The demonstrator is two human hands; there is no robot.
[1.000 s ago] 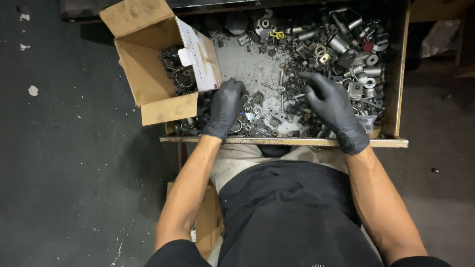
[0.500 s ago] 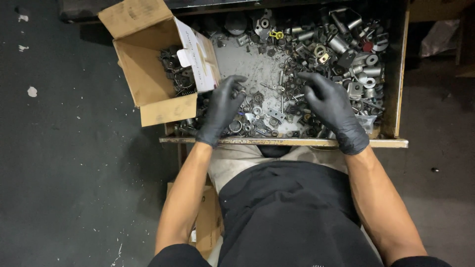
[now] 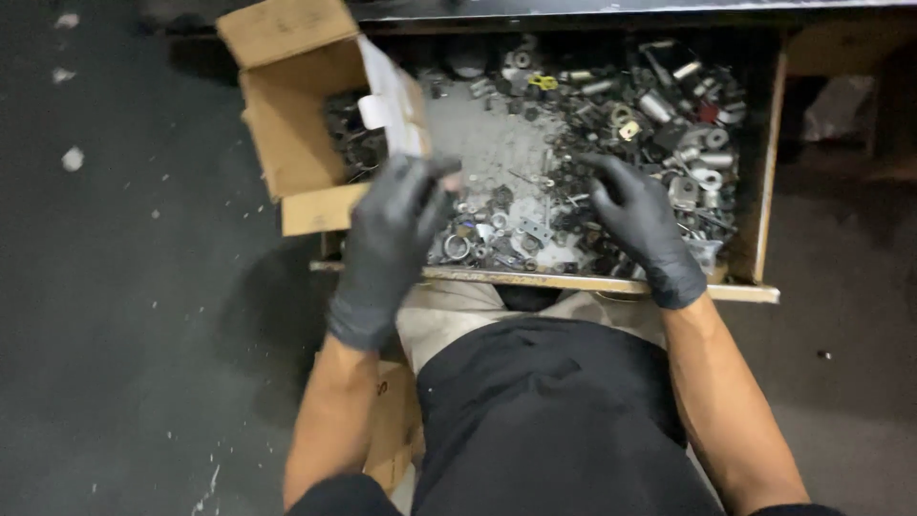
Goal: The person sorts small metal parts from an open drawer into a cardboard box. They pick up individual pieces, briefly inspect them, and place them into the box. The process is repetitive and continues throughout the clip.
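Two gloved hands: left hand (image 3: 387,239) fingers loosely spread beside the cardboard box (image 3: 296,124); right hand (image 3: 638,218) fingertips curled, touching metal parts (image 3: 611,115) in the drawer (image 3: 764,172).

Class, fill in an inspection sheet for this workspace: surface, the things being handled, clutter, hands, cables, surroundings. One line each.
Surface: open metal drawer with a worn, scratched floor, bare in a patch near the middle.
Things handled: loose metal parts, such as washers, bushings and brackets; cardboard box at the drawer's left corner, flaps open, dark parts inside.
Clutter: parts piled thick on the right and along the front edge.
Hands: both in black gloves; left hand raised near the box, blurred; right hand resting on the parts.
Cables: nothing seen.
Surroundings: dark speckled floor; second cardboard box by the legs.
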